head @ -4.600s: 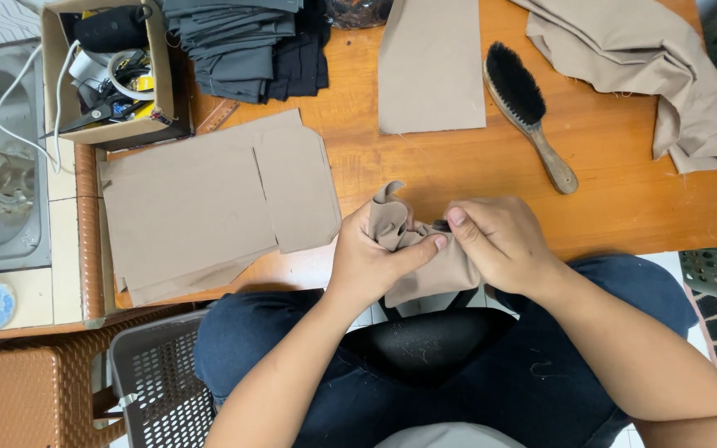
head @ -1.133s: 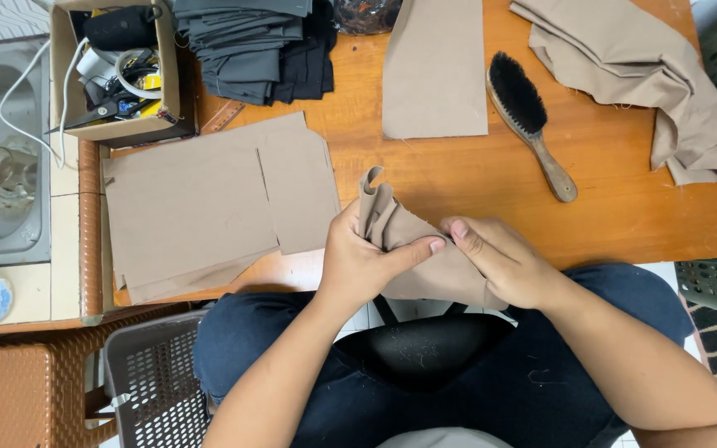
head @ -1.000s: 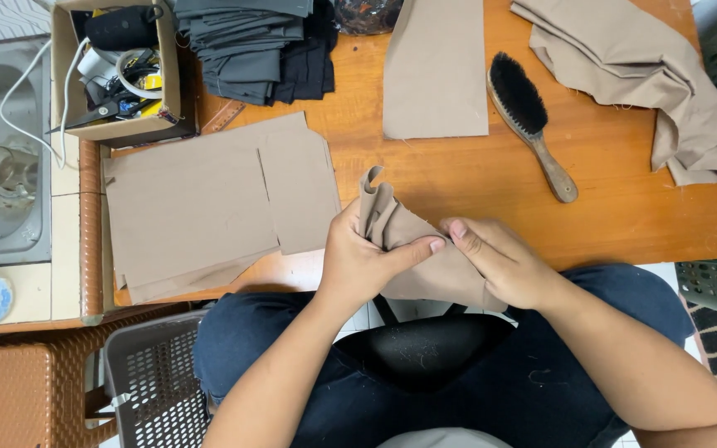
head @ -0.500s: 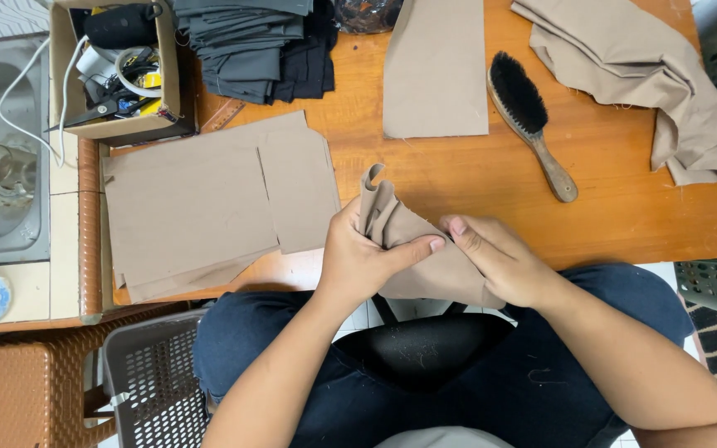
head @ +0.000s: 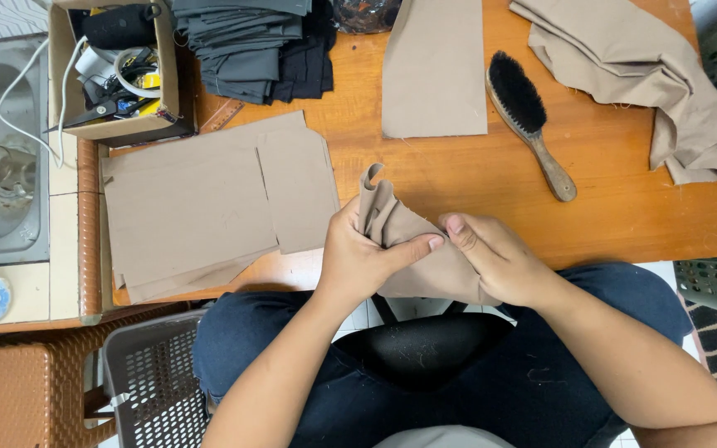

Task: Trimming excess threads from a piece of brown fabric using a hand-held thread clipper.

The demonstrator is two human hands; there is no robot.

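From the head view, you sit at the near edge of the wooden bench, legs in dark blue trousers under it, and both your hands meet over that edge, around the middle of its length. Your left hand is closed on a small piece of tan cloth, the thumb stretched across its front and pressing it against the curled fingers behind. Your right hand lies on the same piece from the other side, fingers bent, the thumb tip just beside your left thumb; it pinches the cloth's lower fold. The piece stands up between the hands, its top corner curled over the bench, its lower part hanging off the near edge toward your lap. Left of your hands, flat brown card patterns cover the bench's left part. At the far left corner an open cardboard box holds cables and tools, and beside it sits a stack of dark folded cloth. A flat tan panel lies at the far edge, a black-bristled brush just right of it, and a crumpled tan heap fills the far right corner. A grey plastic basket stands below, by your left knee.
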